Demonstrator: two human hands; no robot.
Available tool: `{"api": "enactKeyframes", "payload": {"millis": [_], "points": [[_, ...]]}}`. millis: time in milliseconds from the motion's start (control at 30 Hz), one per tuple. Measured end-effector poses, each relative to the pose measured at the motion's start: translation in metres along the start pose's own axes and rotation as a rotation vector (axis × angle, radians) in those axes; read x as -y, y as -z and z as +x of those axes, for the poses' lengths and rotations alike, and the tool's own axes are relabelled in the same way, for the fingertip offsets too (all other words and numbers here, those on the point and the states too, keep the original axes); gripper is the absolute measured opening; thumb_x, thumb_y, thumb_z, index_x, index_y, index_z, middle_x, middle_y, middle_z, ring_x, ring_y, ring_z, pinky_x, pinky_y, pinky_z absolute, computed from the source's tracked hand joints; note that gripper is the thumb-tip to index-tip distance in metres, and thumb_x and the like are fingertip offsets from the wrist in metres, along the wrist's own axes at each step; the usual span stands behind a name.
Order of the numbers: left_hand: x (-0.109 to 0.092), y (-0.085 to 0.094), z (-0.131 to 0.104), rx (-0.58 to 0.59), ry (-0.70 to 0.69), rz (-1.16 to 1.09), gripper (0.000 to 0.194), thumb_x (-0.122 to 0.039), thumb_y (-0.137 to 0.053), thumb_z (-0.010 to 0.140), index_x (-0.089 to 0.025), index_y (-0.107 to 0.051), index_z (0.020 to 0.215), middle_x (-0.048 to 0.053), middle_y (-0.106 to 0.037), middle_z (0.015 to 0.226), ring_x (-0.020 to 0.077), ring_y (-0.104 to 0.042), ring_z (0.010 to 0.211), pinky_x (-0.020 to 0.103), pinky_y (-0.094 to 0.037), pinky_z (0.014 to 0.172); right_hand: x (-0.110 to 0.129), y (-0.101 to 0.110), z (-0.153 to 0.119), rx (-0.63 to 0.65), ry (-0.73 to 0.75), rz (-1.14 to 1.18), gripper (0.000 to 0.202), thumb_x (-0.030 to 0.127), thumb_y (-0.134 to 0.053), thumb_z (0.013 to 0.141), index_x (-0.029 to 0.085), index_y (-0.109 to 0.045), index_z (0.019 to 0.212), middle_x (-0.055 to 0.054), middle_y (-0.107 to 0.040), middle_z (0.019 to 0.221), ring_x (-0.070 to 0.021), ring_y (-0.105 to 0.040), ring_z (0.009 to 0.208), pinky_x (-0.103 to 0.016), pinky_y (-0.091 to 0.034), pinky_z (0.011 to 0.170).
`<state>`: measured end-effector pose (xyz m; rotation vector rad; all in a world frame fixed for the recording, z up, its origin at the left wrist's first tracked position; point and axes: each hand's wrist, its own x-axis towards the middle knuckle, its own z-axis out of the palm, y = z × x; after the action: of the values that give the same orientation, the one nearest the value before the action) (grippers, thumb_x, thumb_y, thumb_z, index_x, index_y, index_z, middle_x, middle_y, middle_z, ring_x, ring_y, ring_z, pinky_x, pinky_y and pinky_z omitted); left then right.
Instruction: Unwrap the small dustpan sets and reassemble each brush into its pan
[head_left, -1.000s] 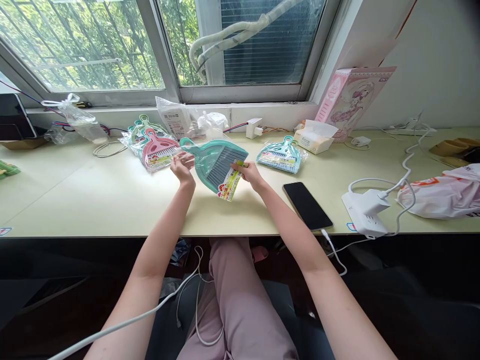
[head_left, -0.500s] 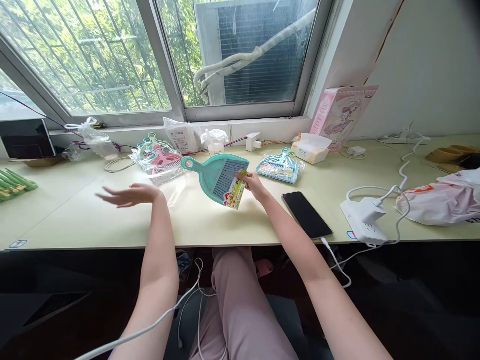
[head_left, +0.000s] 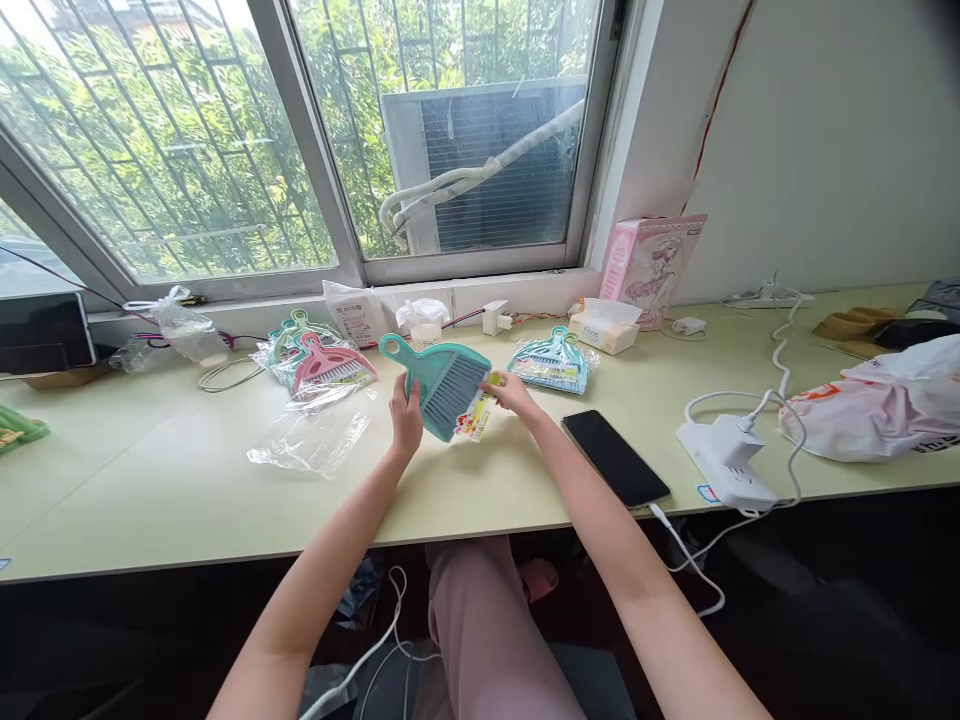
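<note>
A teal dustpan (head_left: 431,372) with a grey-bristled brush (head_left: 457,388) nested in it is held tilted above the table. My left hand (head_left: 407,412) grips its left edge below the ring handle, thumb on the front. At the other side, my right hand (head_left: 511,392) pinches the yellow printed card (head_left: 475,412) at the bristle end. A clear plastic bag (head_left: 311,442) lies flat on the table left of my left hand. Behind it is a pile of wrapped dustpan sets, with a pink one (head_left: 330,365) in front. Another wrapped teal set (head_left: 553,362) rests to the right.
A black phone (head_left: 615,457) on a charging cable lies near the front edge. Right of it are a white power strip (head_left: 724,465) and a plastic bag (head_left: 877,410). A tissue pack (head_left: 606,325) and a pink box (head_left: 651,270) stand at the back.
My left hand has come in from the left, where it was open in the air, and now holds the dustpan. The clear bag lies flat on the table. The camera view has shifted.
</note>
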<state>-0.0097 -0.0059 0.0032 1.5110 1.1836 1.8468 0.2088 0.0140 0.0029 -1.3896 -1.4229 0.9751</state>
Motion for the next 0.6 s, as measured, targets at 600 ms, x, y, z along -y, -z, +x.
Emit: {"api": "enactKeyframes", "payload": {"millis": [600], "points": [[-0.001,0.014,0.004,-0.170,-0.139,0.171,0.034,-0.052,-0.050,0.093,-0.024,-0.063,0.109,-0.004,-0.038,0.059,0.0166,-0.037,0.057,0.031,-0.029,0.060,0.043,-0.009,-0.066,-0.437,0.532,-0.803,0.038,0.031,-0.049,0.100,0.032,-0.056,0.138,-0.016,-0.052,0.144,-0.0361,-0.049,0.132,-0.056,-0.034,0.108]]}}
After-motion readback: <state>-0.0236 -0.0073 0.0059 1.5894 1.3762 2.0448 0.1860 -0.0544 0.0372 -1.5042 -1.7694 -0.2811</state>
